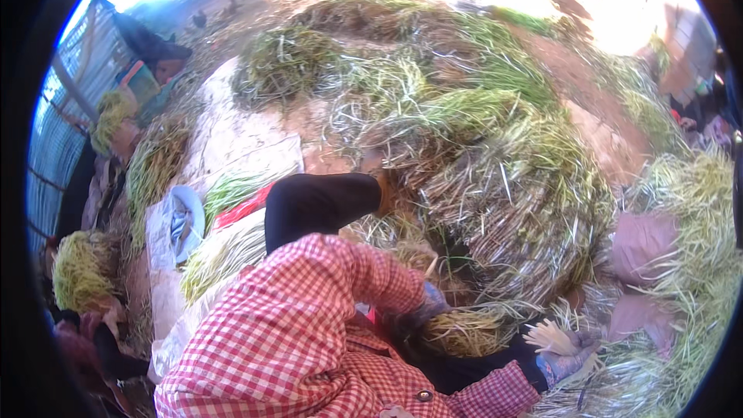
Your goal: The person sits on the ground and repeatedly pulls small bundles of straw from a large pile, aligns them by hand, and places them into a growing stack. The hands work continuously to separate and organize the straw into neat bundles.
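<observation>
My right hand (566,364), in a patterned bluish glove, is closed around a small bunch of pale stalks (548,336) whose whitish ends fan out to the left. My left hand (430,306), gloved too, is low in front of my body, beside a clump of yellowish-green stalks (466,331). Its fingers are hidden, so its grip does not show. Both arms wear red-and-white checked sleeves. Beyond the hands rises a large heap of long green and straw-coloured stalks (503,209), loosely tangled, with many cut ends facing me.
My black-trousered knee (317,201) sticks out at the left. Beside it lie a red cloth strip (244,207), laid-out pale stalks (224,255) and a light blue hat (186,223) on a pale sheet (255,147). More stalks (681,263) and pinkish sacking (644,248) are at the right.
</observation>
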`<state>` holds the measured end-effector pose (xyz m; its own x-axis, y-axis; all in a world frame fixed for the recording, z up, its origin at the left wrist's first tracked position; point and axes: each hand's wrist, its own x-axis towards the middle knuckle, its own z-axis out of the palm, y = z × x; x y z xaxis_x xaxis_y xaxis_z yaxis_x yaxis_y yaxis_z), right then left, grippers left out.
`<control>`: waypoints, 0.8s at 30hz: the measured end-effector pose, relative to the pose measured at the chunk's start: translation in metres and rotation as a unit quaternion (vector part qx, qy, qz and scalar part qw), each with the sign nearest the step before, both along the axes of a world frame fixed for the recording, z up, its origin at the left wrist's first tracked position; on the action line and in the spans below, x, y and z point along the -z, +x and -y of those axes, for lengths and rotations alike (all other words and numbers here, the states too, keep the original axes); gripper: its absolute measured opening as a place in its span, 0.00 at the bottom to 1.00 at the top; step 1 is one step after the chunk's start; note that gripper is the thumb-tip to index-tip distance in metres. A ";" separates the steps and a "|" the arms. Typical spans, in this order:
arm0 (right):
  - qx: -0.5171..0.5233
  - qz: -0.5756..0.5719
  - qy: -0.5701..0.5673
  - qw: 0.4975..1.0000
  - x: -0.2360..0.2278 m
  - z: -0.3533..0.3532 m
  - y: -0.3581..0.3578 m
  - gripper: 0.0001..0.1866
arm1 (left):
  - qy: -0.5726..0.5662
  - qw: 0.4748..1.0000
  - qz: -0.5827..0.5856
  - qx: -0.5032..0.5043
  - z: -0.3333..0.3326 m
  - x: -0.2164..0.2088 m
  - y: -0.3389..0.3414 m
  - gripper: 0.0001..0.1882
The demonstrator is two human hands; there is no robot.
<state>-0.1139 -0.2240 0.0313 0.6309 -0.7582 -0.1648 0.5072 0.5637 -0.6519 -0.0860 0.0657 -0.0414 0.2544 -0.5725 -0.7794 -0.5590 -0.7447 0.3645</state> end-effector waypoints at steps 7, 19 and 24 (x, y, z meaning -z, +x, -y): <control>-0.076 -0.031 -0.080 0.993 0.053 0.061 0.004 0.19 | -0.140 0.954 0.254 -0.073 -0.123 -0.180 0.075 0.26; -0.093 -0.110 -0.118 0.983 0.029 -0.011 0.032 0.19 | 0.388 0.641 0.572 -0.334 -0.412 -0.386 0.217 0.14; -0.220 -0.090 -0.062 0.969 0.018 -0.012 0.029 0.18 | 0.162 0.702 0.530 -0.447 -0.431 -0.278 0.259 0.25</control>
